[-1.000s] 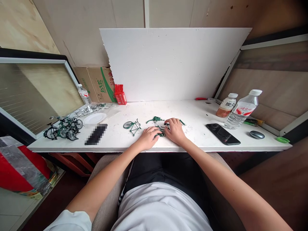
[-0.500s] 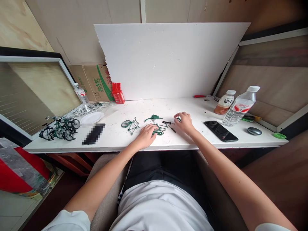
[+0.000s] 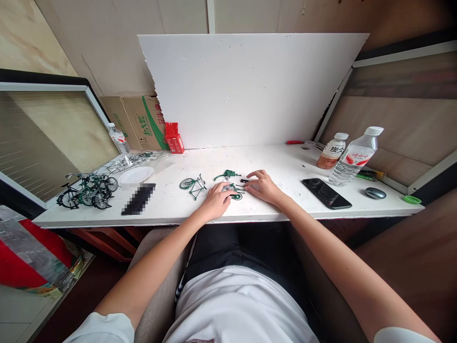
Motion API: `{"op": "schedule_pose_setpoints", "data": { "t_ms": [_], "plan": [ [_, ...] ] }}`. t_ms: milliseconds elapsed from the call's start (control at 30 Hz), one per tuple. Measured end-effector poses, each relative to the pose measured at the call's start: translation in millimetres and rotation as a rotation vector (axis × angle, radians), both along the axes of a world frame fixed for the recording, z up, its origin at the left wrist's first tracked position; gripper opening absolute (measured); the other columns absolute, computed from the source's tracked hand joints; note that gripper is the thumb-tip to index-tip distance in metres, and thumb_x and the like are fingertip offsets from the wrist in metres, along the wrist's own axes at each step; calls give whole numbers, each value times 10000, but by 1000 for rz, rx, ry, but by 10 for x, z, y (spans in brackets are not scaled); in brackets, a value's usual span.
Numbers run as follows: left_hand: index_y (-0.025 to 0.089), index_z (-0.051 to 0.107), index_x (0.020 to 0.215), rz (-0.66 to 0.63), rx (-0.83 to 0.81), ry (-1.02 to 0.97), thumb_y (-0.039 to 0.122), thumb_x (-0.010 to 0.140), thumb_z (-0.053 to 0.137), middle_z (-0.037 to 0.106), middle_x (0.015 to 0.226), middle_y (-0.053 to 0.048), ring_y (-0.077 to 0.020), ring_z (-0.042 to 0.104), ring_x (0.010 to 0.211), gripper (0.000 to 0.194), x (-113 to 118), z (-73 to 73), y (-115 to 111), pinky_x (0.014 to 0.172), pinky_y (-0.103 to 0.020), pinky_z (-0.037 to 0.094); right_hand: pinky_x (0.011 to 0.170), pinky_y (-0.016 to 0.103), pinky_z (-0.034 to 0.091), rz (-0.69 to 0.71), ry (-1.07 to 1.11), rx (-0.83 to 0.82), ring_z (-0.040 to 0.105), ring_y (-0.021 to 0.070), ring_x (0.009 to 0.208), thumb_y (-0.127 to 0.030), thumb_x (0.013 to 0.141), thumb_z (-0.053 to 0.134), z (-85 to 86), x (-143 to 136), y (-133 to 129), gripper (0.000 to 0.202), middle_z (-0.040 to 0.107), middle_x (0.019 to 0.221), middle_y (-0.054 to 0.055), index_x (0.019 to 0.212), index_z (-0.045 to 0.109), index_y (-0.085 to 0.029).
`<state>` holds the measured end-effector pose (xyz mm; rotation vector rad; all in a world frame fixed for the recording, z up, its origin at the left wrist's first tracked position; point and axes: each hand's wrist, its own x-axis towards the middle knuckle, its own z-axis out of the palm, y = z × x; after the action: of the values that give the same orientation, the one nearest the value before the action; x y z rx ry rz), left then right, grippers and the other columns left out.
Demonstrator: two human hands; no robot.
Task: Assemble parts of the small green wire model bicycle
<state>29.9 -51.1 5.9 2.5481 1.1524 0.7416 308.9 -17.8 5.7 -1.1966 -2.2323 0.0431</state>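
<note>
A small green wheel assembly [image 3: 233, 192] is lying on the white counter [image 3: 214, 209], just in front of the seated person, and is pinned there by the left hand [image 3: 215, 200], fingers curled over it, apparently to steady it. From the other side it is met by the right hand [image 3: 264, 186], fingertips pressed together over a small dark part [image 3: 244, 181]; what exactly is pinched cannot be told. A half-built bicycle [image 3: 193, 184] is parked to the left, finished bicycles [image 3: 87, 189] farther off.
</note>
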Motion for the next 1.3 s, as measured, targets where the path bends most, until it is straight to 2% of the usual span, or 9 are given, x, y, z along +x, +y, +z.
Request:
{"op": "schedule_pose_setpoints", "data": {
  "t_ms": [267, 400, 533, 667, 767, 900, 1000, 1200, 1300],
  "plan": [
    [274, 754, 1298, 112, 28, 15, 295, 1058, 480, 556, 1497, -128, -352, 491, 1459, 365, -15, -84, 72, 1255, -589, 373, 1100, 514, 514, 23, 89, 2, 561, 324, 1258, -395, 1000, 649, -65, 21, 53, 231, 714, 1230, 110, 952, 831, -262],
    [236, 736, 1273, 143, 44, 1, 226, 1043, 475, 575, 1458, -138, -349, 528, 1406, 348, -30, -129, 107, 1208, -576, 426, 1058, 504, 536, 27, 98, 32, 592, 331, 1226, -374, 1006, 654, -62, 2, 51, 209, 712, 1200, 129, 932, 794, -236],
    [204, 699, 1280, 145, 80, -19, 141, 1012, 479, 568, 1451, -149, -337, 541, 1389, 352, -26, -142, 112, 1201, -557, 441, 986, 518, 560, 32, 104, 111, 617, 339, 1150, -349, 1037, 618, -27, 1, 36, 192, 707, 1153, 145, 977, 753, -226],
    [204, 680, 1292, 101, 141, -95, 192, 1004, 574, 569, 1420, -158, -335, 541, 1386, 307, -12, -102, 103, 1210, -546, 438, 947, 520, 556, 51, 72, 214, 606, 332, 1108, -304, 1064, 575, 48, -53, 0, 163, 697, 1146, 145, 1020, 711, -225],
    [206, 714, 1235, 49, 162, -198, 243, 1014, 605, 620, 1317, -143, -307, 583, 1317, 249, -23, -55, 113, 1179, -497, 468, 942, 517, 545, 73, 69, 267, 595, 328, 1113, -286, 1064, 582, 109, -195, -57, 119, 688, 1146, 134, 1031, 685, -236],
    [200, 780, 1113, 52, 23, -370, 337, 1014, 649, 703, 1113, -99, -230, 674, 1007, 213, -49, -19, 163, 938, -376, 564, 963, 505, 544, 122, 140, 262, 587, 306, 1134, -278, 1065, 592, 138, -459, -178, 84, 663, 1206, 125, 1051, 666, -240],
    [186, 811, 1041, 51, -64, -482, 423, 987, 701, 741, 1023, -81, -185, 644, 822, 267, -56, -29, 210, 794, -326, 539, 978, 506, 543, 179, 189, 246, 584, 302, 1153, -285, 1067, 590, 98, -596, -246, 79, 657, 1195, 123, 1068, 655, -240],
    [187, 840, 1009, -13, -203, -600, 524, 951, 733, 794, 1054, -103, -231, 711, 963, 358, -62, -78, 281, 765, -303, 512, 968, 511, 539, 208, 209, 203, 583, 310, 1135, -313, 1069, 584, 31, -664, -272, 102, 656, 1160, 118, 1066, 668, -255],
    [169, 824, 980, 3, -255, -648, 563, 940, 732, 799, 973, -91, -210, 706, 867, 406, -68, -86, 298, 774, -306, 523, 966, 503, 536, 178, 181, 190, 585, 312, 1136, -325, 1073, 577, 70, -591, -242, 132, 656, 1187, 124, 1099, 687, -257]
  ]
}}
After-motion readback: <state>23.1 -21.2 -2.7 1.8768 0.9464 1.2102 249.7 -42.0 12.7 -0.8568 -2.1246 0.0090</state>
